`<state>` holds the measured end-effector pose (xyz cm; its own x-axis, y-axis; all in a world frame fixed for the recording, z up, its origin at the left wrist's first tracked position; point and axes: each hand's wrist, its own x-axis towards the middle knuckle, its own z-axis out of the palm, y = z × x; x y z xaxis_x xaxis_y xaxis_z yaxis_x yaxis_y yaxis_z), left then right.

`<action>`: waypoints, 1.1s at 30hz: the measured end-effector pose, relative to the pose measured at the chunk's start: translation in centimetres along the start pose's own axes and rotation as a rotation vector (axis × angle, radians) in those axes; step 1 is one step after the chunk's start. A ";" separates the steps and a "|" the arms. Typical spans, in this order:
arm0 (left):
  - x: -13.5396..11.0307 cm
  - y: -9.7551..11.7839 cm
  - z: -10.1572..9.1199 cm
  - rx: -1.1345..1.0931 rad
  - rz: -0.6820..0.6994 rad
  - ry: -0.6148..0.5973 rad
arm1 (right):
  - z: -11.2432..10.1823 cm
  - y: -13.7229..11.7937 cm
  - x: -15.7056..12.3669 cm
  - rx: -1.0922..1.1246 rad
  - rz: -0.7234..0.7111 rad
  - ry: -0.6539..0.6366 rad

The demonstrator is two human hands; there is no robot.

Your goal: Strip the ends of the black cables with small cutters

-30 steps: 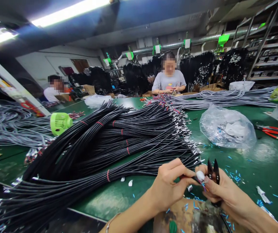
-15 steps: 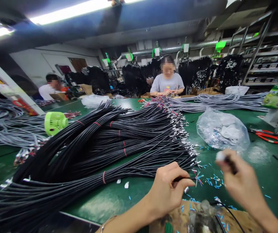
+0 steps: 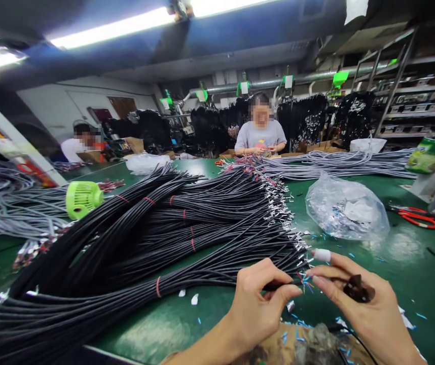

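Note:
My left hand is closed in a pinch on a black cable near its stripped end. Thin coloured wires, blue, red and purple among them, fan out past its fingertips. From the other side, my right hand brings its thumb and a finger together on these wires. White tape wraps the tip of its raised forefinger. A dark brown, crumpled-looking piece rests within the curled fingers of that hand; its kind is unclear. Just left lies a large bundle of black cables, tied with red bands, with white-tipped ends.
A clear plastic bag of scraps and red-handled pliers lie right. Blue wire offcuts litter the green table near a brown board. Grey cables and a green fan stand farther off. A co-worker sits opposite.
My right hand has moved left from beside the bag to the wire ends, its fingers now meeting them. My left hand keeps its pinch on the cable. The view has shifted slightly.

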<state>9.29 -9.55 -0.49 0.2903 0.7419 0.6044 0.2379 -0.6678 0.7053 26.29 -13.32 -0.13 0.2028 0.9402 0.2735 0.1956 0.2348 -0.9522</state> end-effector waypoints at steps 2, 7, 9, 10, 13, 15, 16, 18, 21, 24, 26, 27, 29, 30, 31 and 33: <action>0.0 0.0 0.1 0.012 0.000 -0.006 | 0.1 -0.1 -0.1 -0.013 -0.005 0.021; -0.1 0.1 0.2 0.029 0.003 -0.006 | 0.2 0.5 -0.1 -0.094 -0.099 0.025; -0.2 0.1 0.2 0.034 -0.004 -0.003 | 0.1 0.9 -0.2 -0.148 -0.181 0.027; -0.2 0.1 0.2 0.037 -0.011 -0.002 | 0.1 1.2 -0.2 -0.186 -0.235 0.034; -0.2 0.0 0.2 0.042 -0.044 0.001 | 0.0 1.8 -0.4 -0.336 -0.431 0.087; -0.2 -0.1 0.2 0.043 -0.069 0.001 | 0.1 1.9 -0.5 -0.422 -0.545 0.132; -0.2 -0.2 0.1 0.041 -0.074 0.002 | 0.2 1.9 -0.5 -0.444 -0.569 0.146; -0.2 -0.2 0.1 0.025 -0.066 0.008 | 0.3 1.8 -0.5 -0.421 -0.518 0.148; -0.2 -0.1 0.1 0.012 -0.031 0.028 | 0.5 1.4 -0.4 -0.251 -0.272 0.113; -0.2 0.2 0.1 0.039 0.006 0.039 | 0.6 1.0 -0.3 -0.079 -0.083 0.097; -0.3 0.3 0.2 0.066 0.043 0.041 | 0.6 0.8 -0.3 -0.023 -0.036 0.090; -0.3 0.3 0.2 0.085 0.066 0.045 | 0.6 0.6 -0.3 -0.010 -0.025 0.087; -0.4 0.2 0.2 0.133 0.123 0.060 | 0.7 0.4 -0.3 0.000 -0.002 0.091; -0.4 0.1 0.2 0.158 0.155 0.069 | 0.7 0.3 -0.3 0.009 0.013 0.096; -0.5 -0.1 0.3 0.182 0.189 0.076 | 0.7 0.1 -0.3 0.026 0.030 0.101; -0.6 -0.4 0.3 0.225 0.251 0.082 | 0.9 -0.1 -0.2 0.070 0.058 0.103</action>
<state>9.32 -9.74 -1.28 0.2927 0.5489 0.7830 0.3697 -0.8201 0.4367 25.39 -13.36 -0.22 0.3104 0.9231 0.2272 0.1137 0.2012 -0.9729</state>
